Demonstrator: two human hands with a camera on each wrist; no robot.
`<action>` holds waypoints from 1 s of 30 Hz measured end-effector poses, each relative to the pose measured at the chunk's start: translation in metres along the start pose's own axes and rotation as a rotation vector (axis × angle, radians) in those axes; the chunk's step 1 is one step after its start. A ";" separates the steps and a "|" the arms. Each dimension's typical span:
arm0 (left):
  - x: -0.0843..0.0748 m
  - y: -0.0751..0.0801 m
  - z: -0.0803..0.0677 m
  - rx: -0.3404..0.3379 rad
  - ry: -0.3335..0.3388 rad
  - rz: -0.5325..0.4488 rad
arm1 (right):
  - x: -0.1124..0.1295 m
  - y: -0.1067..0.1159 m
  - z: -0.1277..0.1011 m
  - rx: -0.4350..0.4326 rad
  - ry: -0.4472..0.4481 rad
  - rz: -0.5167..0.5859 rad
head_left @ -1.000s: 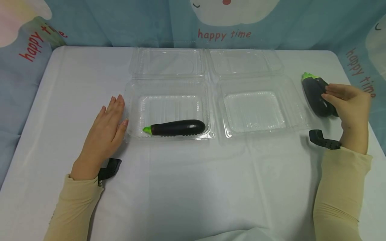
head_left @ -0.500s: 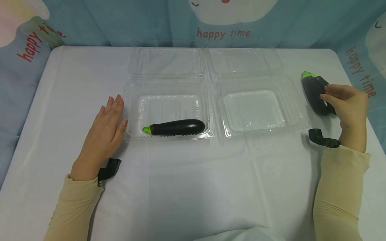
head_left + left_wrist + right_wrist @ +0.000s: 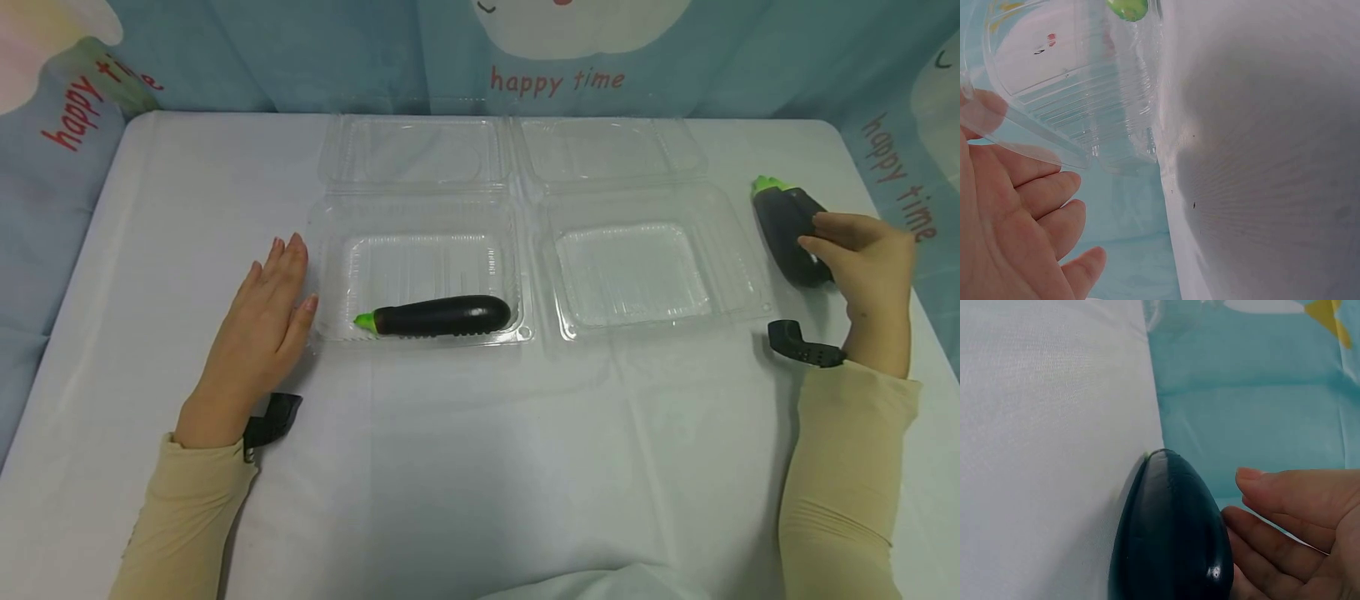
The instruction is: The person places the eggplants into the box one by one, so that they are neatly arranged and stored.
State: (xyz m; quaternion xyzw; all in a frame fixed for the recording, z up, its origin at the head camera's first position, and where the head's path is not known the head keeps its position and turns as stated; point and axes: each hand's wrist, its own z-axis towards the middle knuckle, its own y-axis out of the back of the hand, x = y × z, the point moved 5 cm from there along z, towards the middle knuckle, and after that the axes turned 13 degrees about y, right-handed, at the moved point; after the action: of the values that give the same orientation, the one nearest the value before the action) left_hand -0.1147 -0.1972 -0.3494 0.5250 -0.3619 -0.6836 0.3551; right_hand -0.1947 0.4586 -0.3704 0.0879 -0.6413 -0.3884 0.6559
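Observation:
My left hand lies with straight fingers at the left rim of the left clear plastic clamshell box. In the left wrist view, the rim of the box overlaps the fingers. Inside that box, along its front side, lies an eggplant with a green stem end pointing left. At the far right my right hand hovers by dark eggplants lying side by side. In the right wrist view, its thumb is apart from the eggplant and its loosely bent fingers are partly hidden behind it.
A second clear clamshell box, with its lid folded back, sits right of the first. Both stand on a white-covered table. A blue printed curtain hangs behind the table and at its sides.

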 end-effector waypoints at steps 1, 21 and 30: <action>0.000 0.000 0.000 0.001 0.000 -0.001 | -0.009 0.001 0.005 0.011 0.004 -0.004; 0.000 0.001 0.000 0.017 0.016 -0.007 | -0.040 -0.005 0.021 0.021 0.006 -0.064; 0.000 0.000 0.000 0.012 0.021 0.004 | -0.046 -0.005 0.022 0.069 0.020 -0.230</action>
State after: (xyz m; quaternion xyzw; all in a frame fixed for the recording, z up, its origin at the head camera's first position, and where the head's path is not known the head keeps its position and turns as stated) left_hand -0.1151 -0.1971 -0.3492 0.5337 -0.3632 -0.6751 0.3570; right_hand -0.2114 0.4920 -0.4052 0.1873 -0.6332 -0.4377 0.6102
